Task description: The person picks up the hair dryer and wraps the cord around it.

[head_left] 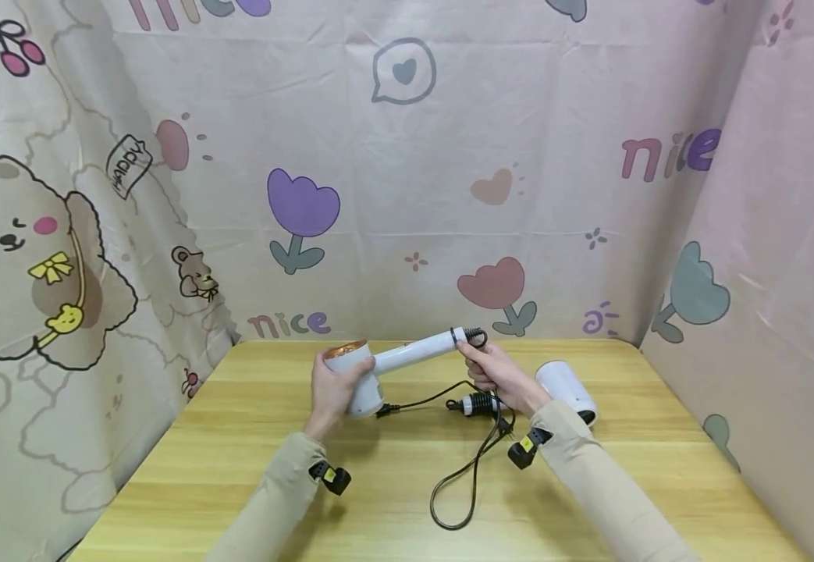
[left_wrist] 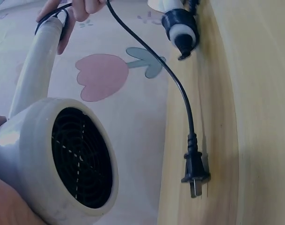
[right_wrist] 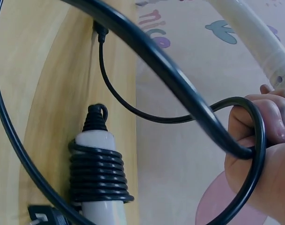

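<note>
A white hair dryer (head_left: 414, 353) is held up above the table between both hands. My left hand (head_left: 335, 389) grips its round head, whose copper-coloured opening faces up; the left wrist view shows a black grille (left_wrist: 82, 157) at the other end. At the handle's end my right hand (head_left: 498, 376) curls its fingers round the black power cord (right_wrist: 179, 89), part of which loops about the handle. One plug (left_wrist: 194, 168) hangs on its cord near the dryer head. A second white hair dryer (head_left: 563, 382) lies on the table behind my right wrist.
Black cord is wound in several turns round the second dryer's handle (head_left: 480, 403). A loose cord loop (head_left: 452, 527) hangs or lies toward the front, and another plug (head_left: 505, 426) shows near my right wrist. Patterned cloth (head_left: 392, 195) hangs behind the wooden table (head_left: 238, 437) and at its sides.
</note>
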The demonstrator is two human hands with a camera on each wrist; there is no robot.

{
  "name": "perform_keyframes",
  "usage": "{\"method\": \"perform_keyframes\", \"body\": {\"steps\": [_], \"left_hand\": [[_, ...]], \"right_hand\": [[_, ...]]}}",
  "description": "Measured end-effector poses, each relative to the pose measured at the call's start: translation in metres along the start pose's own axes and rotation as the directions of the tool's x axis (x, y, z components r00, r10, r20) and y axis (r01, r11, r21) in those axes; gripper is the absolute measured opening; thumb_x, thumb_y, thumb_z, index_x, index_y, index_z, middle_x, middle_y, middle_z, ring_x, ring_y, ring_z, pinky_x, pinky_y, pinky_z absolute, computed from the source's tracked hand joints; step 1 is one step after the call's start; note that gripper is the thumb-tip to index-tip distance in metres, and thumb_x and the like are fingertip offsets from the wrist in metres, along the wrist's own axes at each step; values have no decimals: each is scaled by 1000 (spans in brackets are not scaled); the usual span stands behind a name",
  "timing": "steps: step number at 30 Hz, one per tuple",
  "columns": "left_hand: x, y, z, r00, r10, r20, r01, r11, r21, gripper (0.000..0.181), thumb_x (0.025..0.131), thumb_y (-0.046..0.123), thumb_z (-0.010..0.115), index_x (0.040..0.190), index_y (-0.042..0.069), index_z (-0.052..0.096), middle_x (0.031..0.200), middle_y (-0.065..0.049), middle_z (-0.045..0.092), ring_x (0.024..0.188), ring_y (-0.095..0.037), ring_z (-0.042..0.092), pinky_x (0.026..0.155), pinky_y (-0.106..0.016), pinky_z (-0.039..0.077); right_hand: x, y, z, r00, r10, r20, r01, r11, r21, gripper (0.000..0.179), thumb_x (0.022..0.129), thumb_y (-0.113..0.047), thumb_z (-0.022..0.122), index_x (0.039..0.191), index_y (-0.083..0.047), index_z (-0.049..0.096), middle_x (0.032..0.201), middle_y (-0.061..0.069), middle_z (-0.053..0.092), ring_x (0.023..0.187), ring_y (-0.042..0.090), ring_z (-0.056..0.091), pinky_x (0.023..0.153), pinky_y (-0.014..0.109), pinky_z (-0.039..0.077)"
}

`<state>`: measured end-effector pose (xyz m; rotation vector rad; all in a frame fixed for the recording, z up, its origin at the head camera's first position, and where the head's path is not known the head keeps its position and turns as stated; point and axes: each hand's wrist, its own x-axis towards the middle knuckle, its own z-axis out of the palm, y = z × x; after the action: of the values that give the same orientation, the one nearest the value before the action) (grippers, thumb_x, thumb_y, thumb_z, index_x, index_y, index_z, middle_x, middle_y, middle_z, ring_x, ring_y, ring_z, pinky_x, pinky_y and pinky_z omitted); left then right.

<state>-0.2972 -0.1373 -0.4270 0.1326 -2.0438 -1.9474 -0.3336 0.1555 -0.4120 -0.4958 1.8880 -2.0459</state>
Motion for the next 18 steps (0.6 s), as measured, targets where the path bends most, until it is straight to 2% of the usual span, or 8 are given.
{"method": "perform_keyframes", "body": {"steps": [5,9,11,13,15,18], "left_hand": [[2,0,1,1000,-17,15,17,1000,-15,90,76,28,84,145,5,31,128,-19,49,102,-30,59,80,-39,59],[3,0,-2,999,-52,4,52,999,-14,87,76,29,84,143,5,34,129,-19,50,100,-27,60,78,-37,59],[4,2,-4,998,-64,7,64,998,-12,84,76,30,84,141,5,37,126,-17,51,96,-25,61,77,-36,60],[6,3,-5,997,-77,20,77,997,-10,82,75,32,84,138,6,39,124,-15,52,93,-23,62,76,-37,60],[7,3,-7,995,-96,43,96,995,-6,80,75,33,84,137,8,39,123,-14,53,91,-22,63,74,-37,60],[9,1,-11,987,-128,100,127,992,19,78,77,34,82,137,10,40,123,-14,53,88,-21,64,71,-38,60]], "right_hand": [[-4,2,-2,997,-55,51,56,998,-12,22,103,-31,52,89,-15,43,55,-10,28,45,2,24,43,17,20],[-5,-1,-6,992,-66,108,79,990,-120,12,104,-22,48,100,-11,50,60,-8,31,49,3,27,47,18,23],[-6,-4,-9,994,-63,90,82,973,-216,14,104,-20,48,106,-7,55,60,-7,32,49,5,28,48,19,25],[-7,-7,-12,995,-77,62,93,939,-331,20,103,-20,51,110,-3,59,64,-6,37,52,7,32,50,20,29],[-7,-9,-14,994,-99,40,107,894,-435,23,101,-20,55,113,-3,64,72,-6,51,61,7,44,59,19,38],[-7,-14,-18,988,-141,64,153,814,-560,20,97,-16,61,108,-1,69,90,1,65,79,11,54,76,24,47]]}}
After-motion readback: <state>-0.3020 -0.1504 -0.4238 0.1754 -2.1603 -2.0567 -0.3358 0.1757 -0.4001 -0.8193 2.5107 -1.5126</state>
